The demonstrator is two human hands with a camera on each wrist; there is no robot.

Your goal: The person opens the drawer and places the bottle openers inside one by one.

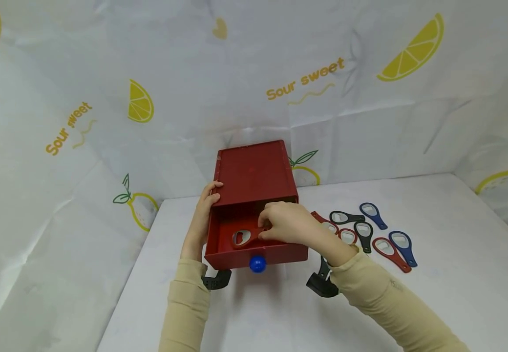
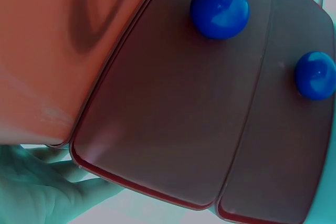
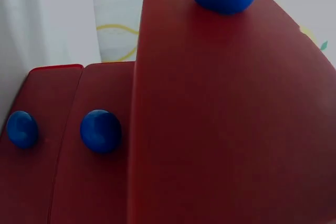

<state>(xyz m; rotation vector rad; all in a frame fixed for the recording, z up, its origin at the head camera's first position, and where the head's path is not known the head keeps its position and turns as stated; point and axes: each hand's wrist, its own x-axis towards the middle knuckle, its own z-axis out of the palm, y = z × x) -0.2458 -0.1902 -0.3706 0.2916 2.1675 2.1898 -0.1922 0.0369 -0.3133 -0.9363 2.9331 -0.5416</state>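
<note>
A red drawer cabinet (image 1: 254, 171) stands against the back cloth, its top drawer (image 1: 280, 253) pulled out by a blue knob (image 1: 257, 264) side. Inside that drawer lies a red-rimmed bottle opener (image 1: 242, 238) with a metal head pointing left. My right hand (image 1: 289, 222) reaches into the drawer and pinches the opener's handle end, which the fingers partly cover. At the cabinet's left side my left hand (image 1: 201, 215) rests with its fingers along the wall and fingertips at the top edge. In the left wrist view those fingers (image 2: 92, 188) lie extended beside the cabinet.
Several bottle openers lie on the white table to the right, among them a blue one (image 1: 372, 215), a black one (image 1: 363, 234) and a red one (image 1: 390, 252). Two lower drawers, with blue knobs (image 3: 101, 131), are closed. Lemon-printed cloth hangs behind.
</note>
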